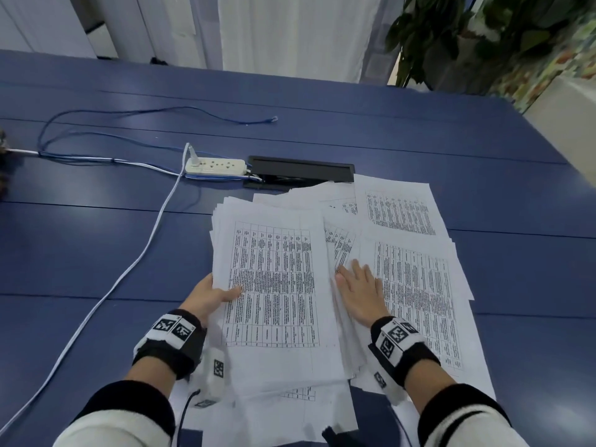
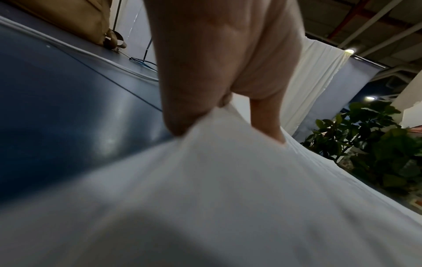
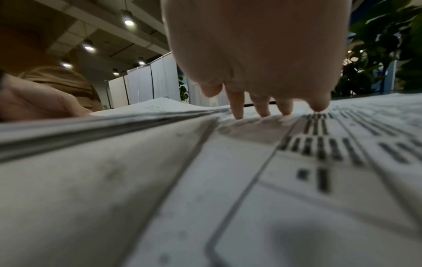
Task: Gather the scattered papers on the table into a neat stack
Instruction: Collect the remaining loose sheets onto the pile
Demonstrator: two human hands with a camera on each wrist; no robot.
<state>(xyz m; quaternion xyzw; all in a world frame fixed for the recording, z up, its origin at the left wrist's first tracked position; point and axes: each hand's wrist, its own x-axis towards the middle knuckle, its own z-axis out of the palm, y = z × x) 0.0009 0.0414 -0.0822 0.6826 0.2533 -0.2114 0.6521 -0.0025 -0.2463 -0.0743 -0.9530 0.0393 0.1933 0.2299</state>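
Note:
A thick sheaf of printed table sheets (image 1: 274,285) lies in the middle of the blue table (image 1: 96,253). My left hand (image 1: 213,295) grips the sheaf's left edge, thumb on top and fingers underneath; the left wrist view shows the hand (image 2: 205,81) pinching the white sheets (image 2: 228,180). Loose sheets (image 1: 419,285) lie fanned to the right, with more (image 1: 396,211) further back. My right hand (image 1: 361,288) lies flat on them, fingers straight. In the right wrist view its fingertips (image 3: 237,113) press the printed paper (image 3: 297,180) beside the sheaf's raised edge (image 3: 114,122).
A white power strip (image 1: 214,166) with white and blue cables (image 1: 129,269) lies left of the papers. A black cable hatch (image 1: 300,172) sits behind them. More sheets (image 1: 274,411) lie at the near edge. A plant (image 1: 458,40) stands at the far right.

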